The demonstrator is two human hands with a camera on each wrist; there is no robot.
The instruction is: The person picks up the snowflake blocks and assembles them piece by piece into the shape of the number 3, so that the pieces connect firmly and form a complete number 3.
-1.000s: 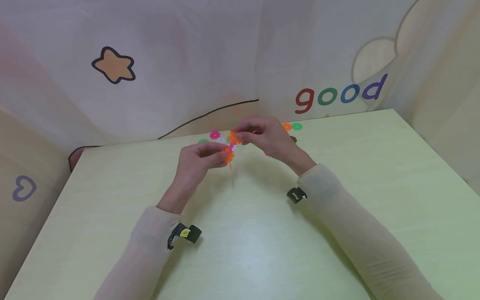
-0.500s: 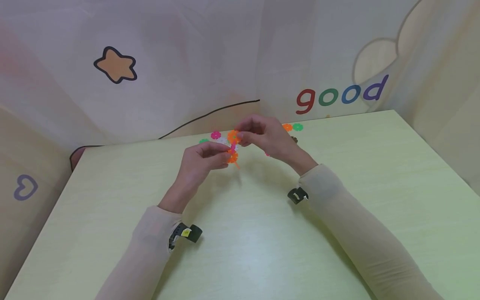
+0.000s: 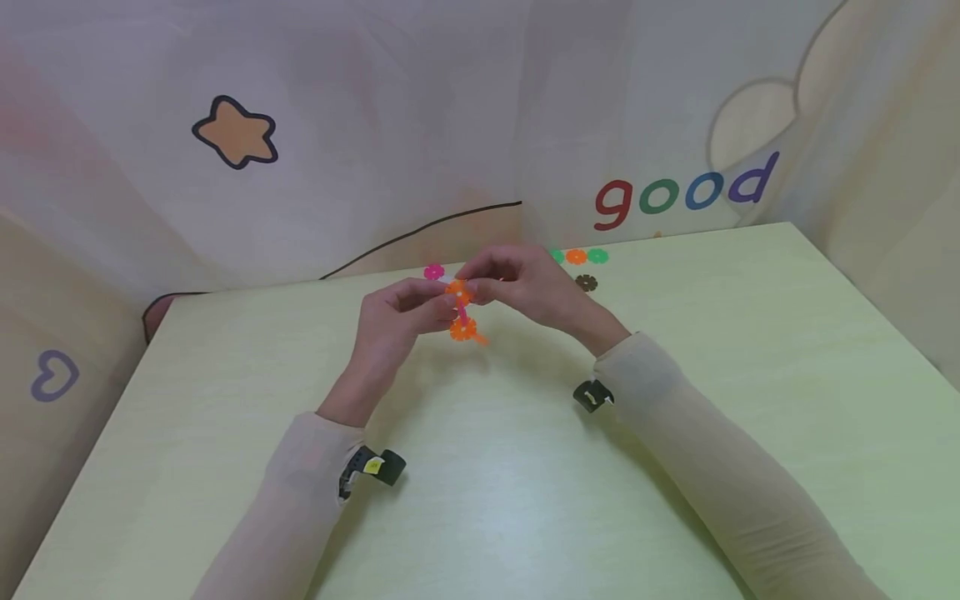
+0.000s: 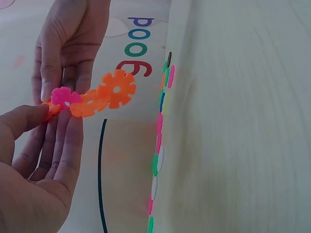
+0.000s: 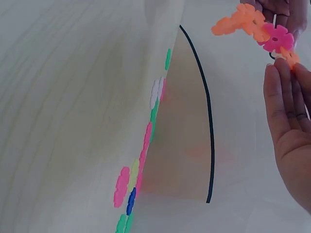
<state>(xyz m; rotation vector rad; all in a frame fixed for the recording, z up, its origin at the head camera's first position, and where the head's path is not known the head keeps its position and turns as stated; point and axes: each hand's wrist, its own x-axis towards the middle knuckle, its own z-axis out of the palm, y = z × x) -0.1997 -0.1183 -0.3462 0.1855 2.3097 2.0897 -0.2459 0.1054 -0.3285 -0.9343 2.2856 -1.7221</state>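
Both hands hold up a chain of flower-shaped interlocking discs over the far part of the table. In the head view, an orange disc [image 3: 459, 292] at the top sits between the fingertips of my left hand [image 3: 405, 310] and my right hand [image 3: 525, 285]. Below it hangs a pink disc [image 3: 462, 311], seen edge-on, then another orange disc [image 3: 462, 329] and a tilted orange one at the end. The left wrist view shows the pink disc [image 4: 66, 98] slotted between orange ones, with the outermost orange disc [image 4: 116, 89] hanging free.
More flower discs lie along the table's far edge: a pink one [image 3: 433, 272], an orange one [image 3: 576, 257], a green one [image 3: 597, 256] and a brown one [image 3: 587, 283]. A printed curtain [image 3: 420, 125] stands right behind the table [image 3: 480, 467].
The right hand has moved slightly down and left, bringing the top orange disc to the left fingertips. The left fingers have shifted up the chain, leaving the lower orange disc hanging free.
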